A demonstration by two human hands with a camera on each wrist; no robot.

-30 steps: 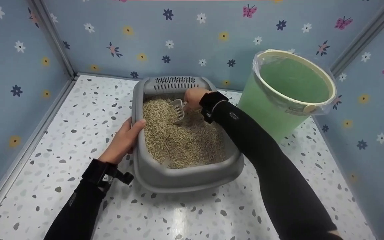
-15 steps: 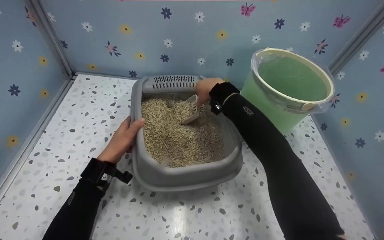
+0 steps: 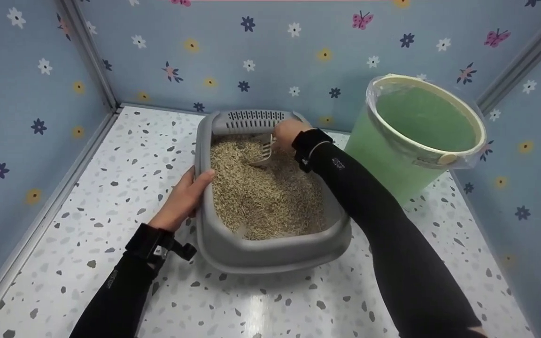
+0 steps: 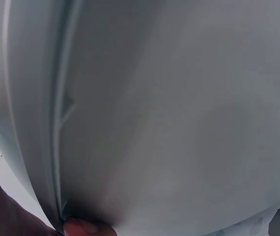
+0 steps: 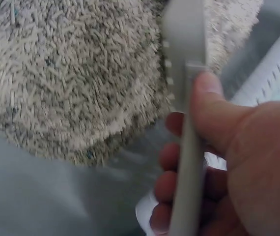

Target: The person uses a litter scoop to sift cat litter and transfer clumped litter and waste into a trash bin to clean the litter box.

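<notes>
A grey litter box stands on the speckled surface, filled with pale pellet litter. My left hand grips its left rim, thumb on top; in the left wrist view a fingertip shows against the outer wall. In my right hand is the handle of a slotted litter scoop, its blade partly sunk in the litter near the back. The right wrist view shows the thumb lying along the scoop handle and the fingers curled round it.
A green bin with a clear plastic liner stands just right of the litter box, close to the right forearm. Flower-patterned panels rise behind and on both sides. Speckled white surface lies left of the box.
The scoop moved right through the litter, then back a little left, its blade tipping upright. My left hand keeps its grip on the rim. The head view has shifted slightly.
</notes>
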